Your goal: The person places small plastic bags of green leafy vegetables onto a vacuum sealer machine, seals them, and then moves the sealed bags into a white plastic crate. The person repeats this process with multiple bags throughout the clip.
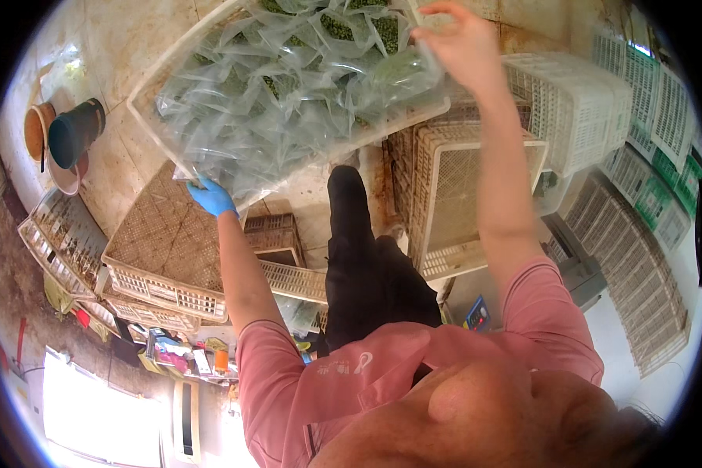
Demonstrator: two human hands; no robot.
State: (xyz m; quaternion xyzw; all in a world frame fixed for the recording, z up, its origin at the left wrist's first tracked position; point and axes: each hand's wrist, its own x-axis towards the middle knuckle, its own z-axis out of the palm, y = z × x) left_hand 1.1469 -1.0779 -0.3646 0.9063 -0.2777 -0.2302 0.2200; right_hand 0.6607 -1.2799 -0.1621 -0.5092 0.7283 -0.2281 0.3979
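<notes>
A large whitish plastic crate [143,126] lies before me, filled with clear plastic bags [269,99] that hold small green produce. My left hand [213,198], in a blue glove, is at the crate's near left corner, its fingers against the rim and the edge of the plastic; whether they grip is not plain. Bare and slightly blurred, my right hand [459,44] is over the crate's right edge, beside a bulging bag [398,73]. Its thumb and fingers are apart, with nothing visible between them.
An upturned brown-stained crate [172,234] stands below the left corner. Stacked crates [430,199] stand on the right, with white crates [579,111] beyond. Buckets [73,137] are on the tiled floor at left. A grey device [576,275] is near my right upper arm.
</notes>
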